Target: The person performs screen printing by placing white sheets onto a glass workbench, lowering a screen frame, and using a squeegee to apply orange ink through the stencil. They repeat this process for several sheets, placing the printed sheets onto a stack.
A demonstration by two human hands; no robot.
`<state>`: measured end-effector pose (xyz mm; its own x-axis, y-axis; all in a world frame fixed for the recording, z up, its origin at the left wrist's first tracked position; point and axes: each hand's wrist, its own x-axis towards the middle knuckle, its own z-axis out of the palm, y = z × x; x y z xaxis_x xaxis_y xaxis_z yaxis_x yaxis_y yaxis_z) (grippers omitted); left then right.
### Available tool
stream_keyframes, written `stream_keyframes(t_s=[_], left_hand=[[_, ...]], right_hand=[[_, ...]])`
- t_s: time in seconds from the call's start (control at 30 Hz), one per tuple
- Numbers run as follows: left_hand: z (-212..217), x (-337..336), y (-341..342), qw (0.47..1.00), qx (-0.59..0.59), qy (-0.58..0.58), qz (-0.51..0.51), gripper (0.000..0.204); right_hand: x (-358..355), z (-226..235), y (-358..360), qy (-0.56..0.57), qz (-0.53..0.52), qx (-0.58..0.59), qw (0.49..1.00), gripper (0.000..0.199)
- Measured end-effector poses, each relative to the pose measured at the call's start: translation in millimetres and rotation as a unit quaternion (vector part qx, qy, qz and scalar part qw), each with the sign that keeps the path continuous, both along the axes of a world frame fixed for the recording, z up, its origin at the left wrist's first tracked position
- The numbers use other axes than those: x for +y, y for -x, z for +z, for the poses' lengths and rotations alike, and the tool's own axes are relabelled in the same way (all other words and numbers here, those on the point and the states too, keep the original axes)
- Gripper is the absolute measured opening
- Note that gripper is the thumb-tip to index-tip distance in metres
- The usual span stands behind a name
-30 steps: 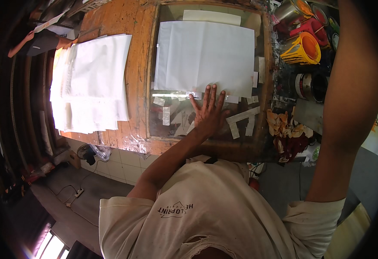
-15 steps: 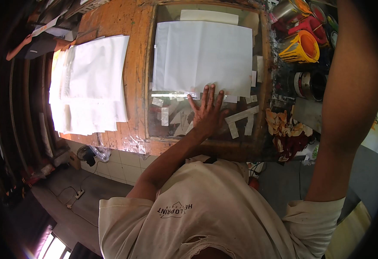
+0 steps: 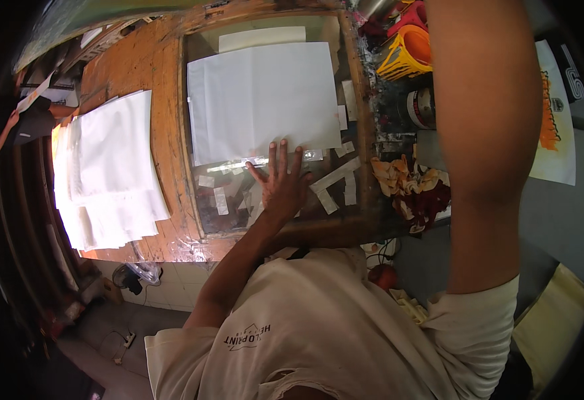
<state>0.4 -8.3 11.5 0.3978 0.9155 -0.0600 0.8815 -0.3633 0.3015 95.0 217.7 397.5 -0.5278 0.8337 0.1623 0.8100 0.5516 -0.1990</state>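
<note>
A flat white sheet [image 3: 265, 100] with a faint crease lies on the framed glass panel [image 3: 229, 217] set into the wooden table. My left hand [image 3: 282, 185] rests at the sheet's near edge, fingers spread and fingertips touching it. Strips of pale tape [image 3: 335, 175] are stuck to the glass around that hand. Another pale piece [image 3: 262, 38] shows beyond the sheet's far edge. My right arm [image 3: 489, 133] reaches up past the top of the picture; its hand is outside the view.
Left on the table [image 3: 165, 133] lies a stack of white sheets [image 3: 115, 153]. Paint-smeared containers, including a yellow-orange pot [image 3: 409, 53], and crumpled stained rags [image 3: 412, 183] line the right side. A greenish panel [image 3: 105, 20] crosses the upper left. Another person's arm [image 3: 5, 133] shows far left.
The whole view has shifted, so the table sits farther left in it. A greenish panel has come into the upper left. My left hand stays at the sheet's near edge.
</note>
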Motion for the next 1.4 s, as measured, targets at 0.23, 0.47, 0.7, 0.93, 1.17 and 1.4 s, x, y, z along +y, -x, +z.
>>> stream_keyframes(t_s=[0.23, 0.47, 0.7, 0.93, 1.17, 1.4], left_hand=[[-1.4, -1.3, 1.9, 1.0, 0.004, -0.009, -0.004, 0.067], [4.9, -1.7, 4.5, 0.999, -0.043, -0.029, 0.007, 0.064], [144.0, 23.8, 49.0, 0.841, -0.528, 0.014, 0.121, 0.064], [133.2, -33.2, 83.6, 0.407, -0.765, 0.368, 0.337, 0.063], [58.3, -26.9, 81.3, 0.404, -0.684, 0.395, 0.463, 0.051], [54.8, -34.3, 79.9, 0.398, -0.682, 0.384, 0.478, 0.066]], right_hand=[[0.0, 1.4, -2.8, 0.003, -0.003, 0.006, 1.0, 0.036], [5.6, 9.8, 0.0, 0.008, -0.002, 0.012, 1.0, 0.037], [-31.5, -69.7, -10.6, -0.048, 0.002, 0.166, 0.985, 0.039], [-173.1, -251.5, 20.4, -0.095, -0.15, 0.032, 0.984, 0.057], [-163.3, -327.4, 25.4, -0.062, -0.154, -0.047, 0.985, 0.069], [-190.9, -332.0, 23.3, -0.082, -0.114, -0.032, 0.99, 0.076]])
